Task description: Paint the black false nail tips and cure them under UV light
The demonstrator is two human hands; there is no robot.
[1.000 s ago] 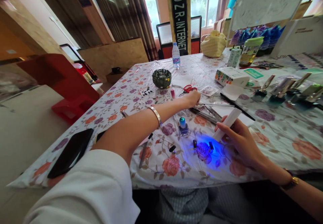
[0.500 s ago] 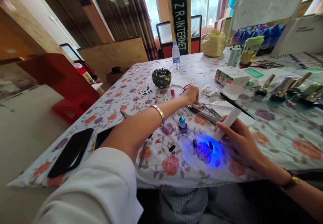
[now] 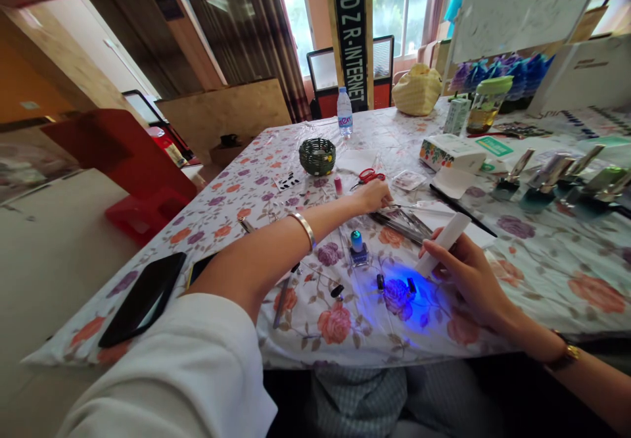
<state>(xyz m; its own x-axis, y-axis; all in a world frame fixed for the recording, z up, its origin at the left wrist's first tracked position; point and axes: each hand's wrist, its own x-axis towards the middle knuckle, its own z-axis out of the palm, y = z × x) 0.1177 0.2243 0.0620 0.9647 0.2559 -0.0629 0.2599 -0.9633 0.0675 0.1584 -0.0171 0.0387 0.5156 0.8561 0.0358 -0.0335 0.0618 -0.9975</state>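
My right hand (image 3: 476, 280) grips a white handheld UV lamp (image 3: 446, 244), tilted over the table. Its blue light falls around two small dark nail tips (image 3: 411, 285) on the cloth. Another dark nail tip (image 3: 337, 291) lies further left. My left hand (image 3: 375, 196) reaches across to the tools, its fingers closed and pointing down; what they hold, if anything, is hidden. Beneath and beside it lie slim metal tools (image 3: 407, 226), and red-handled scissors (image 3: 371, 175) sit just behind. A nail polish bottle (image 3: 359, 250) with a blue-green cap stands between my arms.
A dark woven basket (image 3: 317, 156) and a water bottle (image 3: 344, 112) stand further back. On the left lies a black phone (image 3: 142, 300). Several polish bottles (image 3: 547, 185), a patterned tissue box (image 3: 451, 153) and a lidded tea jar (image 3: 487, 106) occupy the right side.
My left hand has shifted slightly toward me and right, showing more of the red scissor handles. My right hand keeps the lamp in place over the nail tips.
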